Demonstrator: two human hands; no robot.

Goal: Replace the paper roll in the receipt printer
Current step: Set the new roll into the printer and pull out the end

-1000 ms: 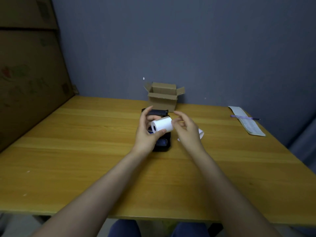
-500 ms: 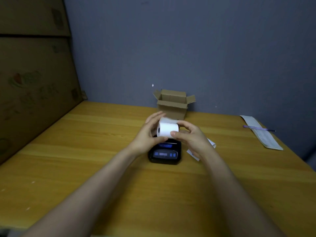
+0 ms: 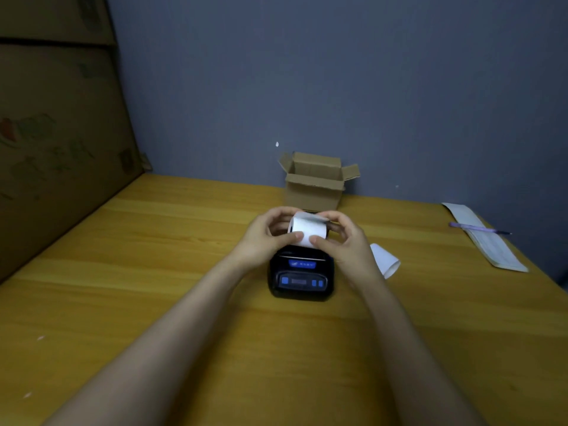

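Both hands on the new paper roll (image 3: pixel 307 230), held in the air just above the back end of the receipt printer (image 3: pixel 300 276), which sits flat on the wooden table (image 3: pixel 153 272). Left hand (image 3: pixel 266 239) pinches the roll's left end, thumb on the front face, fingers curled over the top; right hand (image 3: pixel 344 241) mirrors that on the right end. Neither hand clenched, just a fingertip hold around the roll. Loose leading edge looks lifted at the top right of the roll, can't tell how much is free. My read on handling: light, wound paper over a hollow core, firm enough across the width but outer wraps will dent or unspool if squeezed or let slip. Surface is smooth, so grip by the two flat ends or lightly around the circumference, not by the free tail alone. The printer's paper bay is hidden behind the roll and my fingers, so can't confirm the lid state from here. A curled white paper scrap (image 3: pixel 385 261) lies just right of the printer, an open cardboard box (image 3: pixel 315 184) behind it. Next needs the roll lowered squarely with tail feeding toward the front slot.
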